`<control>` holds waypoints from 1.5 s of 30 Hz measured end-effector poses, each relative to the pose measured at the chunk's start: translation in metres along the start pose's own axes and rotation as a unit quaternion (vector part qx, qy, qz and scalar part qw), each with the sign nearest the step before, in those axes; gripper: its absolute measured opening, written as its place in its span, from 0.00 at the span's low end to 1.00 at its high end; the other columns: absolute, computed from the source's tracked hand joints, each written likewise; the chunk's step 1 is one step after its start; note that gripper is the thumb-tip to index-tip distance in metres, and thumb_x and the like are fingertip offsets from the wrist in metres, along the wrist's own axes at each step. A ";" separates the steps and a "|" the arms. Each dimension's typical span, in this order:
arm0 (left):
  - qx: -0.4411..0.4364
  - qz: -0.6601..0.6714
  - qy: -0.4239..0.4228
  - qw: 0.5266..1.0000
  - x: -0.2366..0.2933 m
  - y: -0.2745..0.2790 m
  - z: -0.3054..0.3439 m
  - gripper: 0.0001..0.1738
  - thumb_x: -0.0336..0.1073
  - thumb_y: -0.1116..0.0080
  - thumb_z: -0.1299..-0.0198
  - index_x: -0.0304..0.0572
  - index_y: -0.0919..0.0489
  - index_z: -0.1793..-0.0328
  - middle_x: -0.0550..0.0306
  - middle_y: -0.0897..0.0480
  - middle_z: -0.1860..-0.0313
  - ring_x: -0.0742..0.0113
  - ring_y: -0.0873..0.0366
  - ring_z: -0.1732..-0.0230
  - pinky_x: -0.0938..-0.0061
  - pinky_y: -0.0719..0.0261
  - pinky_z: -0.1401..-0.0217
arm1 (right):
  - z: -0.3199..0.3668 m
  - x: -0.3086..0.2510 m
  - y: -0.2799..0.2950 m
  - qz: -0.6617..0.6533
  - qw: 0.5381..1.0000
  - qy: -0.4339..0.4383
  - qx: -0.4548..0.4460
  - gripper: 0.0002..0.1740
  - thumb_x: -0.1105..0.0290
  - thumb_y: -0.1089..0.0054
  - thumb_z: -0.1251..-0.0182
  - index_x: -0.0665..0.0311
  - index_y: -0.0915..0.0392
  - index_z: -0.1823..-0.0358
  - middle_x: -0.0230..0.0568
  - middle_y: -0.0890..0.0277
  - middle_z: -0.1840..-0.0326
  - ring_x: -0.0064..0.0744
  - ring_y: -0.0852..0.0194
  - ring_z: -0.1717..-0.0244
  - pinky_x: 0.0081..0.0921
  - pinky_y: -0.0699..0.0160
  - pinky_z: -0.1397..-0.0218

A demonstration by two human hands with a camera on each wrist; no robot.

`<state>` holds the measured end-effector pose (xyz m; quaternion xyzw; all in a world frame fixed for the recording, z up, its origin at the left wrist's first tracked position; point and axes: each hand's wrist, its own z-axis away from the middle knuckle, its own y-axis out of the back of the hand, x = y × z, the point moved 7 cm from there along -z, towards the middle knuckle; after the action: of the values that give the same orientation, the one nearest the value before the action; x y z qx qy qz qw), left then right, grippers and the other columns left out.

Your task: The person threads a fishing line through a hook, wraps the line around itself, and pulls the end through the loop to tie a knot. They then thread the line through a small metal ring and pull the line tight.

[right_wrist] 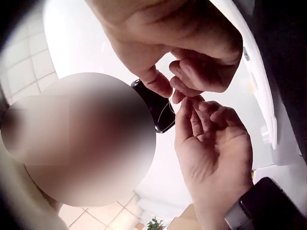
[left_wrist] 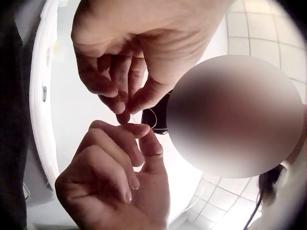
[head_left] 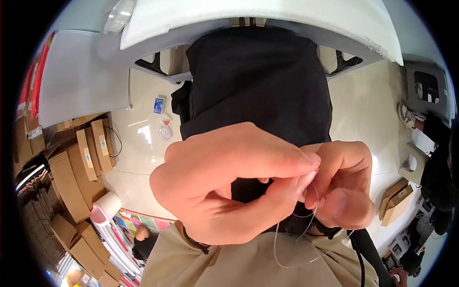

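Both hands meet close in front of the body in the head view. The left hand (head_left: 229,182) brings thumb and index fingertip together and pinches a thin, clear thread (head_left: 275,248). Right beside those fingertips, the right hand (head_left: 346,186) is curled, its thumb and index finger pinching the same thread. Slack thread hangs below the fingers in loose loops. A small curve of the thread (left_wrist: 155,117) also shows between the two hands in the left wrist view. Fingers hide the spot where the thread is held.
Black cloth (head_left: 258,81) spreads beyond the hands, below a white tabletop (head_left: 267,10). A coil of thin wire (head_left: 376,47) lies on that tabletop's edge. Cardboard boxes (head_left: 71,182) stack at the left; a grey stool (head_left: 427,86) stands at the right.
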<state>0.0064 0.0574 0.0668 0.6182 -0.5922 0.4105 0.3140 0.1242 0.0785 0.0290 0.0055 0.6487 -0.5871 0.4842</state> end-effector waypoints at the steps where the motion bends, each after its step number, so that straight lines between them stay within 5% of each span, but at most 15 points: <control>1: 0.004 -0.001 -0.002 1.000 0.000 -0.001 0.000 0.11 0.14 0.44 0.55 0.28 0.25 0.62 0.47 0.21 0.76 0.64 0.21 0.76 0.82 0.28 0.76 | 0.001 -0.001 0.001 0.011 1.000 0.006 0.001 0.03 0.87 0.47 0.56 0.75 0.28 0.80 0.36 0.31 0.82 0.13 0.45 0.85 0.14 0.54 0.82; 4: 0.004 0.004 0.003 1.000 0.001 -0.004 0.001 0.10 0.16 0.44 0.53 0.28 0.25 0.63 0.47 0.21 0.76 0.66 0.22 0.77 0.82 0.29 0.77 | 0.002 -0.005 0.000 0.058 0.998 0.008 0.007 0.03 0.87 0.46 0.57 0.73 0.28 0.82 0.33 0.33 0.84 0.11 0.46 0.86 0.13 0.55 0.83; 10: -0.008 0.034 0.031 0.999 0.000 -0.001 -0.001 0.09 0.20 0.43 0.50 0.32 0.27 0.61 0.48 0.21 0.75 0.70 0.27 0.80 0.81 0.32 0.78 | 0.000 -0.012 -0.013 0.124 0.990 0.056 -0.029 0.02 0.82 0.48 0.60 0.73 0.31 0.81 0.47 0.28 0.83 0.25 0.39 0.83 0.18 0.42 0.79; 17: -0.011 0.146 0.084 0.986 0.011 0.008 0.000 0.12 0.24 0.40 0.48 0.40 0.29 0.59 0.50 0.21 0.73 0.68 0.30 0.80 0.79 0.33 0.78 | -0.017 -0.005 -0.038 -0.038 0.997 0.020 -0.059 0.01 0.82 0.50 0.62 0.73 0.32 0.84 0.49 0.28 0.83 0.27 0.37 0.85 0.18 0.42 0.82; 20: -0.033 0.199 0.049 0.978 0.020 0.012 0.006 0.12 0.25 0.37 0.50 0.42 0.28 0.63 0.51 0.20 0.72 0.68 0.28 0.79 0.79 0.30 0.77 | -0.009 -0.001 -0.043 -0.117 0.987 0.096 -0.054 0.05 0.82 0.42 0.59 0.71 0.30 0.85 0.45 0.30 0.85 0.24 0.39 0.88 0.17 0.45 0.86; 23: 0.186 0.164 -0.035 0.968 0.036 -0.006 0.018 0.08 0.26 0.39 0.47 0.43 0.28 0.66 0.57 0.22 0.74 0.72 0.30 0.79 0.84 0.31 0.78 | 0.006 -0.006 -0.059 -0.154 0.983 0.099 -0.008 0.08 0.81 0.41 0.57 0.70 0.31 0.86 0.43 0.32 0.87 0.23 0.44 0.89 0.18 0.51 0.88; 26: 0.351 0.082 -0.009 0.933 0.055 -0.021 0.013 0.10 0.28 0.39 0.48 0.45 0.30 0.72 0.61 0.24 0.77 0.76 0.36 0.84 0.87 0.37 0.82 | 0.015 -0.011 -0.065 -0.179 0.981 0.078 0.002 0.08 0.80 0.42 0.58 0.70 0.32 0.87 0.43 0.34 0.89 0.23 0.44 0.89 0.19 0.52 0.89; 34: 0.134 0.185 0.042 0.973 0.046 -0.011 -0.006 0.08 0.30 0.39 0.46 0.45 0.29 0.70 0.60 0.23 0.77 0.75 0.34 0.83 0.86 0.35 0.81 | 0.011 -0.016 -0.065 -0.210 0.974 0.047 -0.071 0.07 0.81 0.44 0.61 0.71 0.32 0.89 0.43 0.34 0.90 0.22 0.46 0.90 0.18 0.56 0.88; 45: 0.146 0.135 0.066 0.978 0.042 -0.006 -0.014 0.07 0.33 0.39 0.45 0.44 0.28 0.68 0.59 0.22 0.76 0.73 0.31 0.82 0.85 0.33 0.80 | -0.001 -0.013 -0.060 -0.166 0.983 0.067 -0.036 0.10 0.80 0.43 0.59 0.70 0.34 0.90 0.41 0.36 0.90 0.21 0.48 0.91 0.19 0.57 0.88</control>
<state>0.0093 0.0509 0.1106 0.5434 -0.5816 0.5710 0.2010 0.0962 0.0677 0.0829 -0.0805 0.6925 -0.6335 0.3356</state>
